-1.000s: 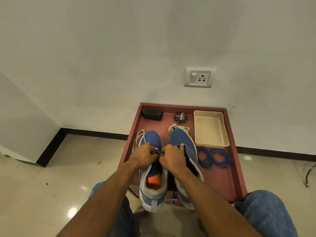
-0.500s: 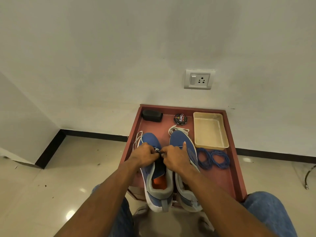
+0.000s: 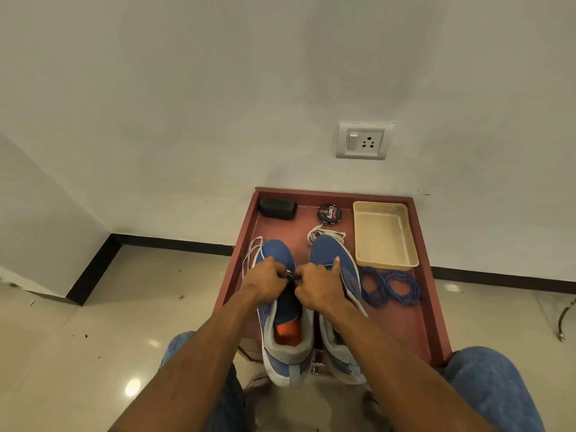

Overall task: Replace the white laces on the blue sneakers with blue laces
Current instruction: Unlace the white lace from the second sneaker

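Two blue sneakers stand side by side on a maroon tray table [image 3: 430, 307], toes toward the wall. Over the lace area of the left sneaker [image 3: 280, 257] my left hand [image 3: 265, 279] and my right hand [image 3: 318, 285] meet, fingers curled, pinching something small and dark between them; what it is stays hidden. The right sneaker [image 3: 330, 254] lies beside my right hand. A loose white lace [image 3: 251, 254] trails along the left sneaker's outer side. Another white lace [image 3: 324, 233] is bunched past the right sneaker's toe. Two coiled blue laces [image 3: 389, 286] lie to the right.
A cream plastic tray [image 3: 385, 233] sits at the table's back right, a round polish tin [image 3: 329, 214] and a black block [image 3: 278, 208] along the back. The wall with a socket [image 3: 363, 141] rises behind. My knees in jeans flank the table's near edge.
The left sneaker has shifted slightly on the table under my hands. Both hands stay together at its lace area, and the view has tilted a little.
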